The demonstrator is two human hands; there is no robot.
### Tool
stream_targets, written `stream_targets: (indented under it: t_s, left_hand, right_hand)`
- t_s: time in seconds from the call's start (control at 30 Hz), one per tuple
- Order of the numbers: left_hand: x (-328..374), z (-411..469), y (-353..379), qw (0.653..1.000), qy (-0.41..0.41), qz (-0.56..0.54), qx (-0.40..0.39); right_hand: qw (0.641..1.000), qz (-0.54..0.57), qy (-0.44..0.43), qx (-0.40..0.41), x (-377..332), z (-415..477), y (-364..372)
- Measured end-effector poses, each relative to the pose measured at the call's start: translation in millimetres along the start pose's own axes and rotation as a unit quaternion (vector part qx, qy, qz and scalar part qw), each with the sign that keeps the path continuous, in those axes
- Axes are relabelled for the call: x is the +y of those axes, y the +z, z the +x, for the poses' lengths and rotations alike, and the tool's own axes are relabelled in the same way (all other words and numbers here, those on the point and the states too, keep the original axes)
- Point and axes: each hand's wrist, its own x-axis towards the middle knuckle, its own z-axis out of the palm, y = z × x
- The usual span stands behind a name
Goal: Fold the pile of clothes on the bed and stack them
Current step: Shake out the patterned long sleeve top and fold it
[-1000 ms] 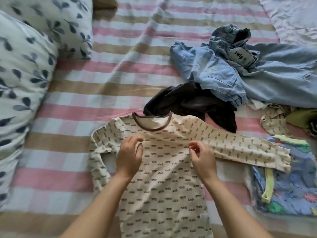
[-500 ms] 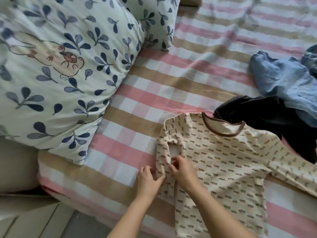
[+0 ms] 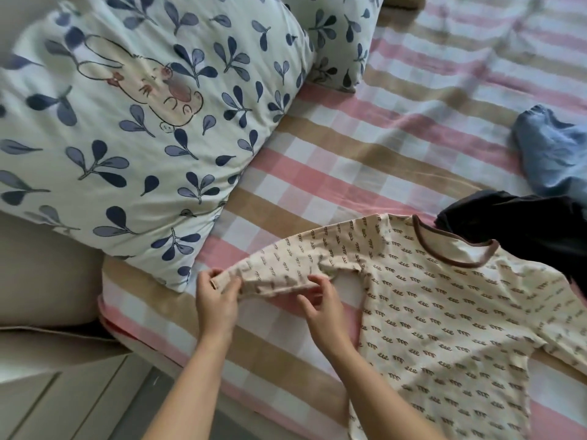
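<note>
At bed's point(image 3: 317, 173) near edge, L hand point(image 3: 216, 300) pinches sleeve point(image 3: 279, 271) cuff, R hand point(image 3: 324, 309) grips mid-sleeve; shirt point(image 3: 444, 312) body lies to R.

- Open lane: pink, tan and white checked bed sheet point(image 3: 365, 160), bare through the middle and up to the far edge, between the pillows and the clothes.
- Left edge: large white pillow with navy leaf print and a rabbit drawing point(image 3: 133, 122), bulging over the sheet; second leaf-print pillow point(image 3: 340, 42) behind it at the far left.
- Right edge: crumpled blue denim garment point(image 3: 552, 154); dark crumpled garment point(image 3: 524, 230) just nearer, against the next item's collar.
- Near right: cream long-sleeved top with small brown marks point(image 3: 444, 312), spread flat. Its sleeve point(image 3: 286, 268) is held up by the left hand point(image 3: 216, 300) and right hand point(image 3: 320, 309), narrowing the gap to the large pillow.
- Near edge: bare sheet strip under the forearms.
</note>
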Motion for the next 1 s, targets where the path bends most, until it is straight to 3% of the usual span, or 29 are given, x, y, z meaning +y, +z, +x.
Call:
stream_targets:
  t_s: [0.17,0.27,0.37,0.47,0.53,0.6,0.63,0.8,0.87,1.0]
  left_hand:
    - [6.3,42.9,-11.0,0.994,0.069,0.076,0.028]
    - [7.6,57.8,-10.5,0.990,0.081,0.113,-0.002]
    - [11.3,53.0,-6.7,0.991,0.083,0.098,-0.040]
    - [25.9,22.4,1.2,0.989,0.125,0.069,-0.026]
    - [40.9,-7.9,12.9,0.977,0.199,0.045,-0.055]
    - [52.8,-38.0,31.7,0.960,0.246,0.032,-0.133]
    - [58.1,-51.0,42.5,0.951,0.250,0.029,-0.182]
    - [78.4,-88.5,91.8,0.882,0.174,-0.022,-0.438]
    - [85.1,-93.8,109.2,0.876,0.167,-0.032,-0.451]
    - [84.1,-93.4,146.4,0.909,0.207,0.006,-0.362]
  right_hand:
    - [0.965,-0.244,-0.081,0.043,-0.3,24.9,-0.5]
    - [0.919,-0.389,-0.061,-0.034,9.0,44.7,-4.9]
    - [0.904,-0.416,-0.043,-0.085,9.0,49.7,-7.5]
    - [0.939,-0.330,-0.070,-0.060,-6.7,42.0,-13.3]
    - [0.989,-0.095,-0.095,-0.064,-27.7,25.4,-17.6]
    - [0.975,0.182,-0.073,-0.104,-51.8,6.5,-26.5]
    - [0.961,0.252,-0.059,-0.099,-55.0,1.2,-31.0]
    - [0.958,0.263,-0.001,0.119,-45.0,1.4,-88.4]
    - [0.943,0.286,0.042,0.165,-30.6,4.5,-121.8]
    - [0.934,0.255,0.061,0.244,10.8,2.9,-194.8]
